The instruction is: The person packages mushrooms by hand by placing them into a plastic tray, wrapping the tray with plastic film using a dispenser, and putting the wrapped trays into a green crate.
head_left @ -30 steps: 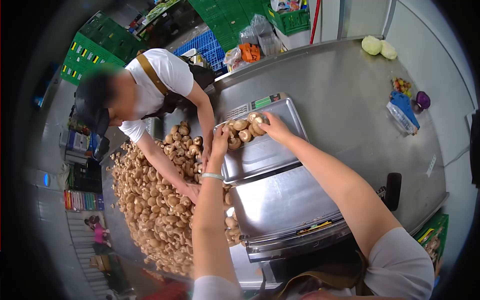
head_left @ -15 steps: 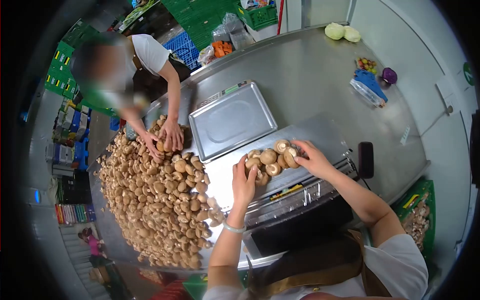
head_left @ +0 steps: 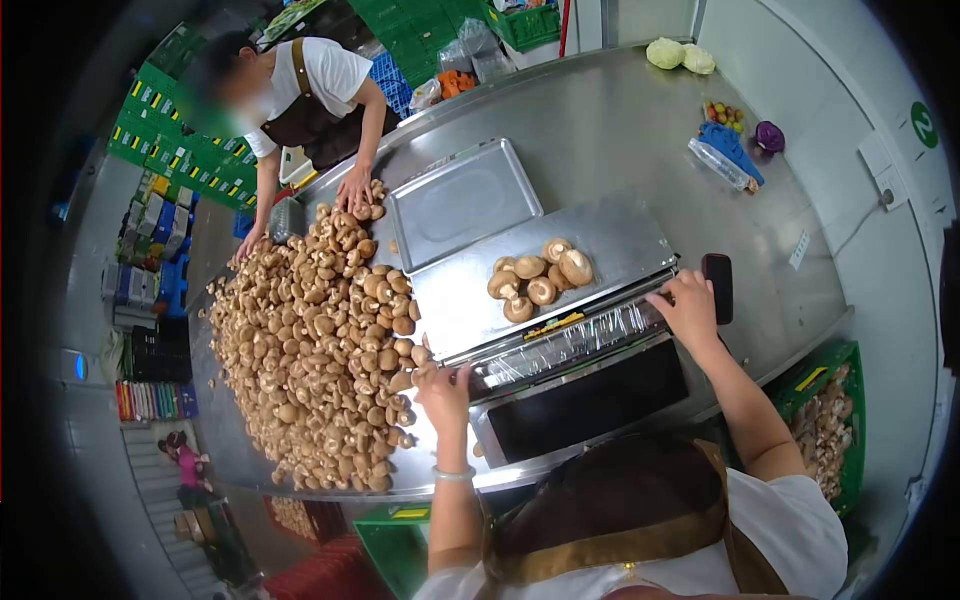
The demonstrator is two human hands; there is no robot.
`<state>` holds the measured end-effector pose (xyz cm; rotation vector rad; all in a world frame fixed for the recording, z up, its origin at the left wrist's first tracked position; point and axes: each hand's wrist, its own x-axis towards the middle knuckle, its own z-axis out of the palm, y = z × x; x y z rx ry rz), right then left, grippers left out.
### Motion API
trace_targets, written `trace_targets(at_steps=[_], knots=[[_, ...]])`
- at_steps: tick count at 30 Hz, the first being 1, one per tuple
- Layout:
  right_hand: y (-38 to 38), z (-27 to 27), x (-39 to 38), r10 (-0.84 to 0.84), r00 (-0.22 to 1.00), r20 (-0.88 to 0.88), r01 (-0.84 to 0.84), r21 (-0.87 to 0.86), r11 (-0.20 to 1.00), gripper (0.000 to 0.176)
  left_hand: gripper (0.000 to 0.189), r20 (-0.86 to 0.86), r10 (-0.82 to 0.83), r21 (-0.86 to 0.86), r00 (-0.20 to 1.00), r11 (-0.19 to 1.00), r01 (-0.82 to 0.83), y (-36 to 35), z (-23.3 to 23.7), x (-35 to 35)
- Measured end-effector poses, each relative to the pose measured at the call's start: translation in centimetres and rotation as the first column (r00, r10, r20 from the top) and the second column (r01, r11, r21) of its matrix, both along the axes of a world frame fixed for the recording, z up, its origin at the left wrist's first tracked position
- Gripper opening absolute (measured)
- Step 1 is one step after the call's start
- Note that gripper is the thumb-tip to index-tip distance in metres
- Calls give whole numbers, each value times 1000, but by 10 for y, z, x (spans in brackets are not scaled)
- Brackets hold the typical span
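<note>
A small group of brown-capped shiitake mushrooms [head_left: 540, 275] lies on the flat metal plate of a wrapping machine [head_left: 615, 235]. Clear plastic film [head_left: 575, 345] stretches along the machine's near side. At the film's left end is my left hand [head_left: 443, 398], thumb and fingers apart, beside the edge of the big mushroom heap. My right hand [head_left: 690, 308] is at the opposite end, near the black phone-like object [head_left: 717, 288]. Its thumb points towards the film and its fingers are spread from it. Neither hand touches the mushrooms on the plate.
A large heap of shiitake mushrooms [head_left: 320, 350] covers the table's left side. A metal scale tray [head_left: 465, 205] sits behind the plate. Across the table, a co-worker [head_left: 325, 90] has both hands at the heap. Pale cabbages [head_left: 680, 55] and a green crate [head_left: 850, 420] are on the right.
Both hands have let go of the mushroom group and drawn back towards me, out to the film's two ends. The co-worker has straightened and their hands have moved apart.
</note>
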<state>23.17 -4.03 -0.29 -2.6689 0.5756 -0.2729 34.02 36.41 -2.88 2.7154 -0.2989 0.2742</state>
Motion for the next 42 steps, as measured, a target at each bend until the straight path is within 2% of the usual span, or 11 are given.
trace_targets(at_steps=[6, 8, 9, 14, 16, 18, 22, 23, 31, 35, 42], knots=[[15, -49, 5, 145, 988, 49, -153, 285, 946, 25, 22, -334, -21, -227, 942, 972, -59, -41, -17, -11], [-9, -34, 2, 163, 987, -5, -105, 741, 663, 22, 24, -633, -240, -483, 736, 865, -133, -15, -6, 5], [-23, -11, -2, 160, 985, 56, -99, 956, 277, 22, 23, -616, -446, -721, 649, 651, -237, -10, 19, 9], [-28, 68, 34, -139, 834, 534, -545, 757, -361, 21, 19, -332, -753, -915, 569, 111, -387, -21, 121, 52], [-18, 72, 78, -364, 758, 542, -629, 754, -187, 18, 14, -138, -634, -919, 761, -205, -337, -56, 122, 77], [-5, 59, 131, -329, 794, 511, -516, 853, 79, 16, 18, -76, -567, -980, 820, -108, -166, -87, 75, 124], [-1, -34, 188, 171, 957, 236, -274, 525, 806, 18, 19, -356, -226, -514, 907, 858, 12, -125, 0, 146], [1, -37, 188, 237, 956, 171, -292, 507, 811, 18, 16, -156, -375, -598, 914, 772, 215, -126, -31, 148], [-2, -36, 136, 474, 878, 68, -389, 678, 624, 26, 26, -668, -536, -664, 517, 742, -89, -95, -10, 121], [12, -26, 104, 486, 844, 228, -536, 413, 737, 30, 29, -332, -520, -471, 787, 815, 339, -92, -5, 86], [41, 72, 53, 299, 926, 230, -377, 603, 703, 29, 23, -89, -407, -545, 909, 784, 297, -89, 92, 10]])
